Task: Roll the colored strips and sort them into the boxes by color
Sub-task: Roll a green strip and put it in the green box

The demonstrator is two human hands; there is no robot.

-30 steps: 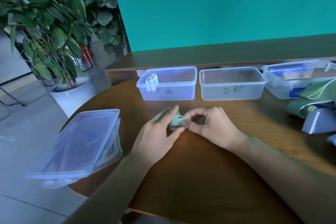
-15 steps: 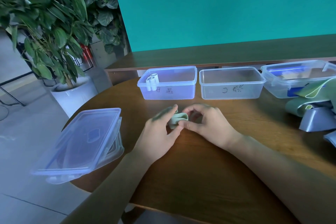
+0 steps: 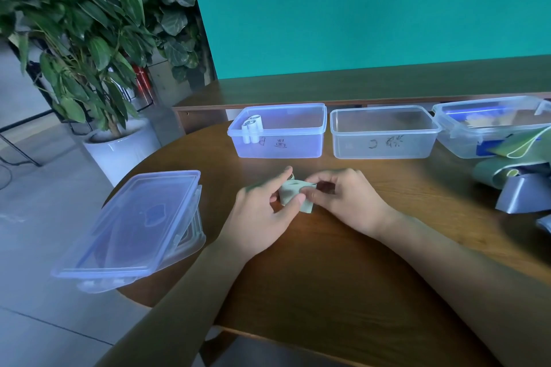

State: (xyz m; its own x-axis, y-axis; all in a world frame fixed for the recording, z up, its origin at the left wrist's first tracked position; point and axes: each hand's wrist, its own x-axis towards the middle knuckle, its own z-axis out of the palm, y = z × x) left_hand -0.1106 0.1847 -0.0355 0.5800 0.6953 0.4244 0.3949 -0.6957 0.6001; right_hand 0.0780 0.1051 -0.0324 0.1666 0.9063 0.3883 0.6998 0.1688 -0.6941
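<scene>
Over wooden table point(image 3: 328, 271), both hands pinch crumpled pale-green strip point(image 3: 293, 192)

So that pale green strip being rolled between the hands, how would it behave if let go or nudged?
The pale green strip looks soft and floppy, since it creases between the left hand and right hand. Probably light. Its loose roll would likely spring open if released.

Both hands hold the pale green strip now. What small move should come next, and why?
Probably keep turning the strip between left hand and right hand until it is tight: it looks partly rolled, with a loose end. The middle box appears empty, while finished rolls stand in the left box.
</scene>
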